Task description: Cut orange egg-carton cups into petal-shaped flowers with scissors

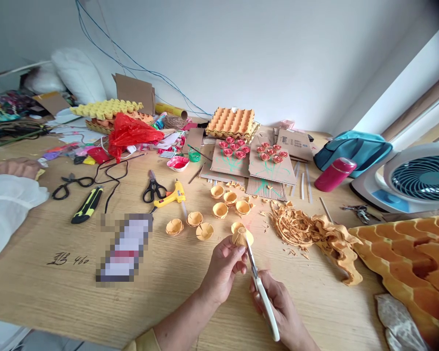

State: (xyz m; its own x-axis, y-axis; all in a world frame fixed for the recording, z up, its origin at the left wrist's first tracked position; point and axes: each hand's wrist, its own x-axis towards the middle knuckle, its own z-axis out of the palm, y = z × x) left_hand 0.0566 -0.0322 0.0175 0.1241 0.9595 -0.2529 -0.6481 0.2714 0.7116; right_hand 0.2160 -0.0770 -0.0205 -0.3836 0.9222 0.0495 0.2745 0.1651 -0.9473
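My left hand point(225, 265) pinches an orange egg-carton cup point(240, 238) between thumb and fingers, its rounded base turned up. White-handled scissors point(264, 297) are in my right hand point(280, 307), their blades up against the right side of that cup. Just behind it, another cup point(237, 227) is partly hidden. Several more egg-carton cups with slit, petal-like rims point(205, 232) stand on the table beyond my hands. Curled egg-carton trimmings point(292, 226) lie in a heap to the right.
A yellow glue gun point(171, 195), black scissors point(154, 189) and a utility knife point(88, 204) lie left. Red paper flowers point(234, 147) on cardboard stand behind the cups. A large egg tray point(406, 253), fan point(420, 178) and pink bottle point(334, 174) are right. Another person's hand point(20, 168) rests far left.
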